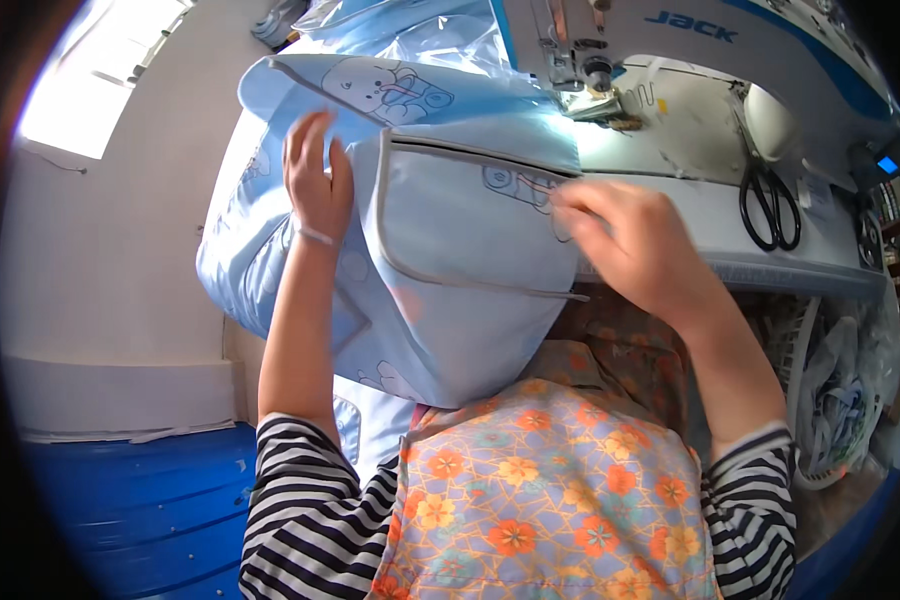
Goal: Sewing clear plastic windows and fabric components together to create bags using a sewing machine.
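Observation:
Light blue fabric (470, 220) with printed cartoon figures and grey bound edges spreads over the table and hangs down to my lap. On its left part is my left hand (319, 185), fingers stretched out and a little apart, fingertips slightly blurred. My right hand (625, 235) is at the fabric's right edge, thumb and fingers drawn together in a pinch. Whatever is between those fingers, if anything, is too blurred to tell. Just beyond the fabric stands a white and blue sewing machine (650, 40), its lamp lit by the needle area.
Black scissors (768, 205) lie on the machine table (710, 215) at the right. Below them stands a white plastic basket (805, 380) of scraps. Clear plastic wrapping (410, 40) is at the back, a blue plastic surface (140, 510) at lower left.

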